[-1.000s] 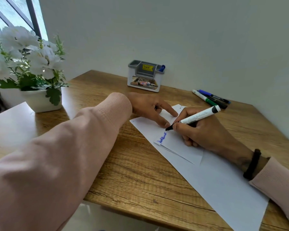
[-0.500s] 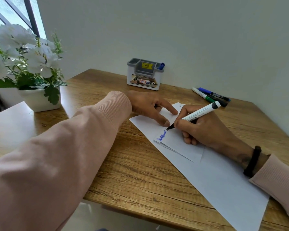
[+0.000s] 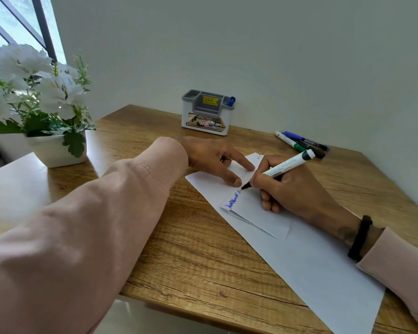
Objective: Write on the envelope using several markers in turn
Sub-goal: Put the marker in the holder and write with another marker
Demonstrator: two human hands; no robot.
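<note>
A white envelope lies on a larger white sheet on the wooden desk. Blue writing runs along the envelope's left edge, with a short black stroke just beyond it. My right hand grips a white marker with a black cap on its rear end; its black tip touches the envelope. My left hand presses two spread fingers flat on the envelope's far end, just beside the marker tip.
Three more markers, blue, green and black, lie at the back right of the desk. A grey-and-white pen holder stands against the wall. A white pot of white flowers sits at the left.
The marker tip has come down onto the envelope and left a short black stroke past the blue writing. My left hand stays put.
</note>
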